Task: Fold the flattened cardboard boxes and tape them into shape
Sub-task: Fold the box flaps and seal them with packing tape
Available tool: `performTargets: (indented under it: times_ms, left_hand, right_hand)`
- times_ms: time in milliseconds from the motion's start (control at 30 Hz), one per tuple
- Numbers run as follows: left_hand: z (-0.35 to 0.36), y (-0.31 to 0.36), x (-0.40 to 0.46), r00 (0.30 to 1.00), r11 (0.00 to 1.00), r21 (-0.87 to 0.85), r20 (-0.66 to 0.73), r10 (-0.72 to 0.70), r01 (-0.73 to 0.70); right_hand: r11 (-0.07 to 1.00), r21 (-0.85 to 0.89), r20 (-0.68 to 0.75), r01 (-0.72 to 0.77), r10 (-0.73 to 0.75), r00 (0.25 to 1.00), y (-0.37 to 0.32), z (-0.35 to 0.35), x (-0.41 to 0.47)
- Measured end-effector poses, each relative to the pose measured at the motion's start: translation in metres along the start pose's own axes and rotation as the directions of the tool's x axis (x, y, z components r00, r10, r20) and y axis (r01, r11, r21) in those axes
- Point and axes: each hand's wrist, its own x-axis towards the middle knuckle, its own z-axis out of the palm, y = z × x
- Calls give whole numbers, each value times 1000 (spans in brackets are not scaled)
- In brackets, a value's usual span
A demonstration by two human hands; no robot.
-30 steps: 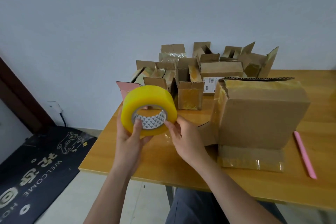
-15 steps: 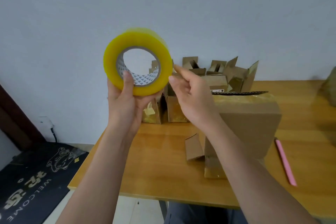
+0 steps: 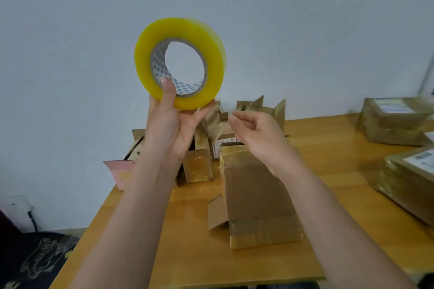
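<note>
My left hand (image 3: pixel 173 124) holds a yellow roll of packing tape (image 3: pixel 212 63) up in front of the wall, thumb hooked inside the core. My right hand (image 3: pixel 256 136) is just right of and below the roll, fingertips pinched together on what looks like the tape's free end, with a faint clear strip running back to the roll. Below my hands a folded brown cardboard box (image 3: pixel 256 190) stands on the wooden table (image 3: pixel 187 253). Its lower flaps are open and glossy with tape.
Several small open cardboard boxes (image 3: pixel 198 166) crowd the table's back edge by the wall, with a pink one (image 3: pixel 119 171) at the left. Taped parcels (image 3: pixel 397 122) with labels lie at the right. A dark doormat (image 3: pixel 40 263) covers the floor at lower left.
My left hand raised the tape roll from table height up in front of the wall. My right hand left the roll's edge and moved right and down. The view shifted right, showing the parcels.
</note>
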Motion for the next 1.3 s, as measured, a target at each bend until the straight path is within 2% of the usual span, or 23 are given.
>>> performTargets:
  times_ms: [133, 300, 400, 500, 700, 900, 1000, 1100, 1300]
  left_hand:
    - [34, -22, 11, 996, 997, -45, 72, -52, 56]
    - [62, -52, 16, 988, 988, -86, 98, -122, 130]
    - [69, -64, 15, 991, 992, -54, 76, -110, 114]
    - [61, -71, 10, 995, 996, 50, 59, -80, 77]
    - [17, -86, -1, 999, 937, 346, -35, -34, 44]
    - [-17, -103, -6, 997, 824, 565, -81, 0, 46]
    - [-27, -112, -14, 995, 809, 580, -88, -53, 94]
    - [-31, -115, -21, 992, 838, 532, -103, -78, 122]
    - [-32, -115, -28, 993, 853, 512, -92, -68, 106]
  right_hand:
    - [994, 86, -74, -68, 74, 995, 8, -29, 6]
    - [943, 310, -110, -119, 160, 981, 15, -66, 8]
    - [940, 319, -197, -122, 192, 962, 22, -87, 10]
    - [934, 323, -265, -151, 243, 933, 32, -106, 13]
    - [939, 196, -173, -283, 317, 933, 47, -109, 18]
    - [929, 83, -125, -361, 369, 921, 70, -93, 19]
    - [893, 133, -130, -429, 445, 886, 83, -92, 15]
    - [858, 203, -114, -472, 499, 859, 93, -92, 14]
    - [880, 159, -75, -448, 464, 883, 94, -93, 10]
